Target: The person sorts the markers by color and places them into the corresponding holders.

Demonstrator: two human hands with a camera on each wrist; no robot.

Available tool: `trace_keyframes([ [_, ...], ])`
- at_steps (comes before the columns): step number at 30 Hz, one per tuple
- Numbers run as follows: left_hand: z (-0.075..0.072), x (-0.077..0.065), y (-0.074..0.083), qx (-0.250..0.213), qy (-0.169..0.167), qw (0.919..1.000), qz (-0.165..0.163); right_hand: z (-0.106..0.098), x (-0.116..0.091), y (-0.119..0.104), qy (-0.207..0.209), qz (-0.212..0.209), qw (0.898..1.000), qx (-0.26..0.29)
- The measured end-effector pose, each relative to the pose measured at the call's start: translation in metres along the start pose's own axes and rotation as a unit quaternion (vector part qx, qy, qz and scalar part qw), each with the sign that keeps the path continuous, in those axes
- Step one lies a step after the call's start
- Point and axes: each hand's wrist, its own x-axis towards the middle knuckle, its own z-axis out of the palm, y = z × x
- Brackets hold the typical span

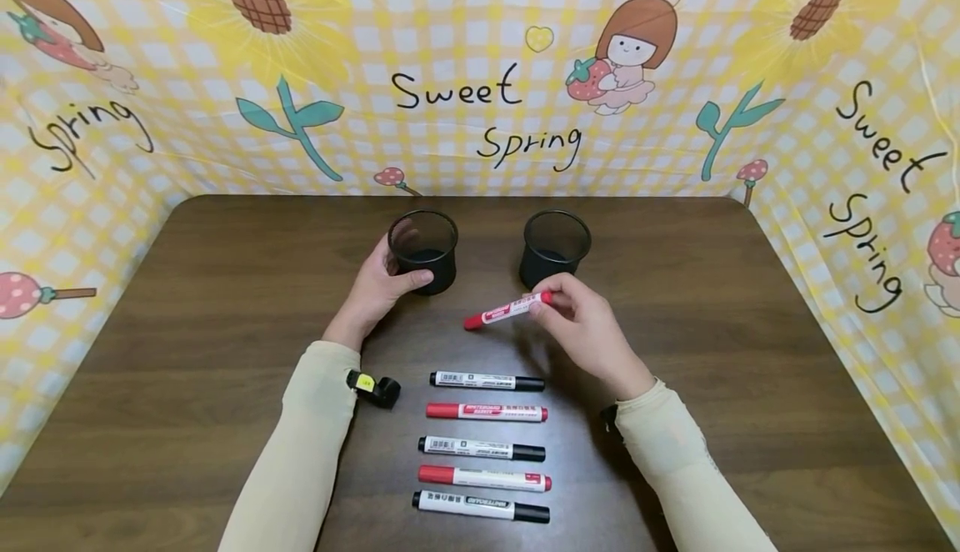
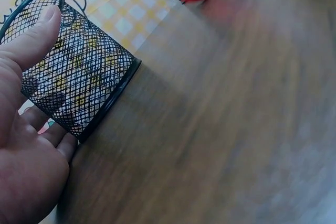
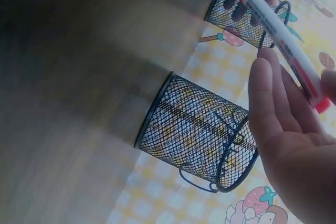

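My left hand (image 1: pixel 386 285) grips a black mesh pen cup (image 1: pixel 442 273) from its left side, thumb across the front and fingers behind. That cup (image 2: pixel 84 66) stands on the table in the left wrist view. A red whiteboard marker (image 1: pixel 504 311) is pinched near one end by my right hand (image 1: pixel 588 327), held above the table between the two cups with its red cap pointing left. Just behind this hand stands a second mesh pen cup (image 1: pixel 551 264); in the right wrist view that cup (image 3: pixel 194 129) is untouched by the fingers.
In front lies a column of markers: a black marker (image 1: pixel 487 381), a red marker (image 1: pixel 487 412), another black marker (image 1: pixel 482 449), another red marker (image 1: pixel 484 478) and a last black marker (image 1: pixel 480 506). A patterned cloth (image 1: pixel 450 35) hangs behind the brown table (image 1: pixel 225 285).
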Motion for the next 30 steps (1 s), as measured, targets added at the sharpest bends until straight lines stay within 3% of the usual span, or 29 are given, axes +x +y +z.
trace_keyframes([
  [5, -0.002, -0.001, 0.001, -0.005, -0.002, 1.0000, 0.003, 0.000, 0.002, -0.002, 0.012, -0.028, 0.996, 0.081],
  [15, -0.005, -0.004, 0.002, -0.010, 0.000, 1.0000, 0.002, 0.006, 0.010, -0.012, 0.005, -0.061, 0.991, 0.118],
  [21, -0.004, -0.005, 0.003, -0.007, 0.002, 1.0000, 0.005, 0.011, 0.026, -0.025, 0.052, -0.092, 0.985, 0.135],
  [30, -0.001, -0.004, 0.005, 0.002, -0.001, 1.0000, 0.005, 0.017, 0.049, -0.046, 0.104, -0.094, 0.979, 0.146],
])
